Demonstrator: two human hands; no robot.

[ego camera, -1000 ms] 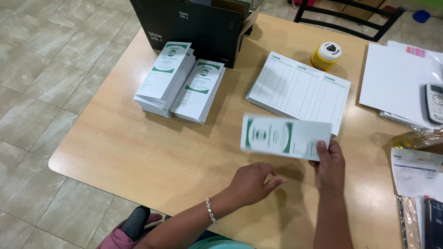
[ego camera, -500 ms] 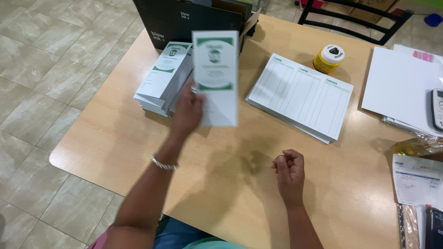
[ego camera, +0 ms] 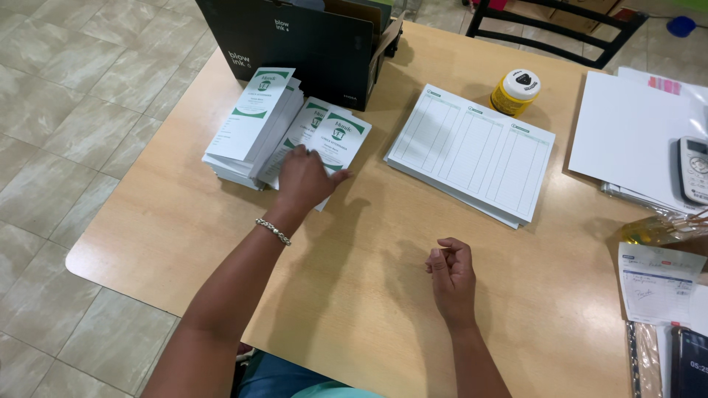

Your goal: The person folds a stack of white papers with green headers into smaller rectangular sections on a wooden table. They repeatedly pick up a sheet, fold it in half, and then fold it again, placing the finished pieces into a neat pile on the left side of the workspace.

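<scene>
Leaflet (ego camera: 335, 140) you held up half a second ago now lies atop right-hand stack (ego camera: 313, 147) near counter (ego camera: 221, 243) far-left corner. Your left hand (ego camera: 306, 180) flat, pressing it. Right hand (ego camera: 450, 273) loosely curled, empty, mid-counter as before.

A yellow jar (ego camera: 515, 91) stands beside ruled sheets (ego camera: 472, 151) on the table (ego camera: 369, 295).
</scene>
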